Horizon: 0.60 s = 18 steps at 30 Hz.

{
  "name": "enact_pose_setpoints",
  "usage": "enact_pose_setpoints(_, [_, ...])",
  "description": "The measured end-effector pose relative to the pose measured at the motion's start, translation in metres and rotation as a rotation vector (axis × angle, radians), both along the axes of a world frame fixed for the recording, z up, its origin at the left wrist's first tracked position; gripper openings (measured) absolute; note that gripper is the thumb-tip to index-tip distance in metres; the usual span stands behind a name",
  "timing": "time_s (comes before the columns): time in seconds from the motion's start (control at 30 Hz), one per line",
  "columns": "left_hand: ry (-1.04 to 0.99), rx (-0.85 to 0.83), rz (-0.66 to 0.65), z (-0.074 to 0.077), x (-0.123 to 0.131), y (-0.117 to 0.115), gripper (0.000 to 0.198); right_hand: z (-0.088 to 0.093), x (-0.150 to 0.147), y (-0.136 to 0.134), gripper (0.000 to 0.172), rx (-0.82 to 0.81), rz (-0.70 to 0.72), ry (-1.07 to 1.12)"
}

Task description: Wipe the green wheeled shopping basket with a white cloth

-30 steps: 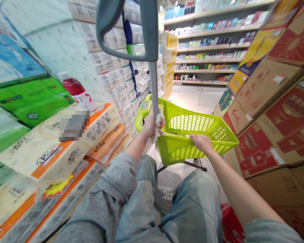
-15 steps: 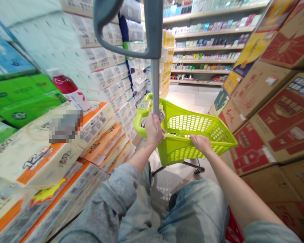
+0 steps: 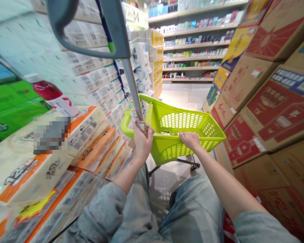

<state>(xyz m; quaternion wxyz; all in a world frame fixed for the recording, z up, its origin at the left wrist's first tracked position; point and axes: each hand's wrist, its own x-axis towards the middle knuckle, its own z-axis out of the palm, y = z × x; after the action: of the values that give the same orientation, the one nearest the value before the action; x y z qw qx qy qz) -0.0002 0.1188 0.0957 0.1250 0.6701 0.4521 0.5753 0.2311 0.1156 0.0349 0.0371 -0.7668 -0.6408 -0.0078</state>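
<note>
Cloth (image 3: 143,126), crumpled and pale with darker patches, lies in the left hand (image 3: 142,144), fingers closed on it at the lower end of a smooth grey pole (image 3: 132,87). Right of these, the right hand (image 3: 191,140) curls its fingers over the rim of a lime-green plastic basket (image 3: 158,148) with perforated walls. Above the left fingers, the pole meets a looped handle (image 3: 124,37).
</note>
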Motion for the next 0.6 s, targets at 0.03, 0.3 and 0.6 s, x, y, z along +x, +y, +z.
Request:
enact_pose_setpoints(0.03, [0.013, 0.014, 0.022, -0.001, -0.001, -0.003, 0.055, 0.0, -0.001, 0.0, 0.061, 0.005, 0.01, 0.001])
enact_pose_setpoints(0.3, [0.189, -0.046, -0.018, 0.002, -0.034, -0.001, 0.037, -0.004, 0.002, 0.0, 0.062, 0.017, 0.006, 0.014])
enact_pose_setpoints(0.6, [0.425, 0.213, 0.13, 0.026, -0.077, 0.014, 0.044, -0.003, 0.01, -0.002, 0.06, 0.011, 0.024, -0.011])
